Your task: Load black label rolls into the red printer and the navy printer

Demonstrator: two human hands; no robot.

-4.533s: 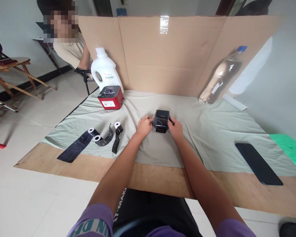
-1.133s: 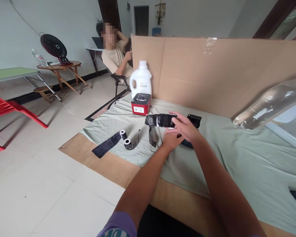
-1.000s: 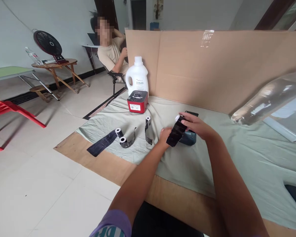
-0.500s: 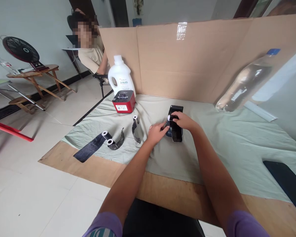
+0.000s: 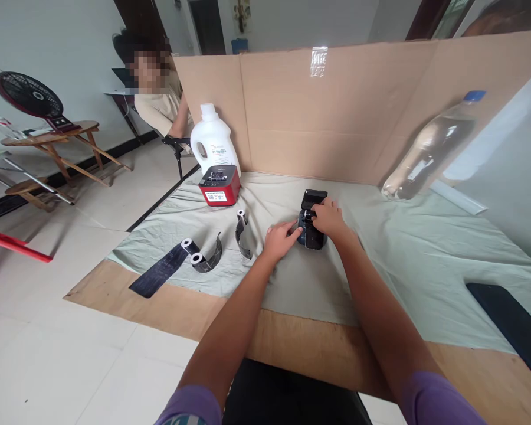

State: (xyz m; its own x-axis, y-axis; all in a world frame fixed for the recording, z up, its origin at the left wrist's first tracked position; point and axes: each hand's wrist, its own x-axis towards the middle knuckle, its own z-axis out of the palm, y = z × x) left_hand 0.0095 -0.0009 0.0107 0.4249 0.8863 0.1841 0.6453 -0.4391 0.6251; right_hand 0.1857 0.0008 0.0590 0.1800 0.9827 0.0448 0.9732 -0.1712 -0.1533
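Note:
A small dark printer stands on the cloth in front of me, its black lid raised at the back. My left hand grips the printer's left side, with the thumb at the near edge. A roll of black paper sits in the printer's opening, mostly under my fingers, and its loose end hangs over the front. My right hand has its fingers bent onto this roll from the right. How the roll lies inside is hidden.
Left on the cloth lie several partly unrolled black paper rolls. Behind them stand a red-and-black box-shaped device and a white jug. Cardboard closes the back. A clear bottle leans right; a phone lies near the edge.
My right hand has lowered the paper roll into the printer's opening; its white core end, visible before, is now largely covered. My left hand has stayed on the printer. The view has shifted slightly.

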